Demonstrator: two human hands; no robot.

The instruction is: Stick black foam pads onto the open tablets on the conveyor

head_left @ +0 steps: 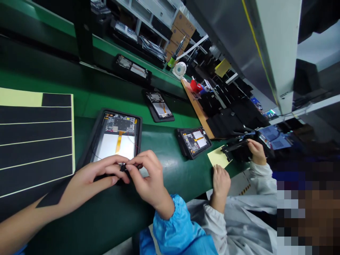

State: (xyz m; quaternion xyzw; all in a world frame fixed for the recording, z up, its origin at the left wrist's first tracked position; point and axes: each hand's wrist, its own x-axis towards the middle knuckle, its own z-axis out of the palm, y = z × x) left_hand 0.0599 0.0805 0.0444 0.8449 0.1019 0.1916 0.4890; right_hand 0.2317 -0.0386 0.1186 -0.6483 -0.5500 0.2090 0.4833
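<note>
Head view, quick check. "What are your hands doing?"

"Your left hand (90, 180) and right hand (146, 177) are curled closed, pinching a small black piece (123, 168) between them."

"Where's that piece?"

"At the edge of an opened tablet (117, 138), whose circuit board and orange ribbon lie exposed."

"What's nearby?"

"A sheet of black tape strips (34, 141) lies just beside your left hand on the green desk (164, 148). Past your right hand sits another opened tablet (193, 141), and a co-worker's hand (221, 182) rests beside yellow paper (217, 157)."
</note>
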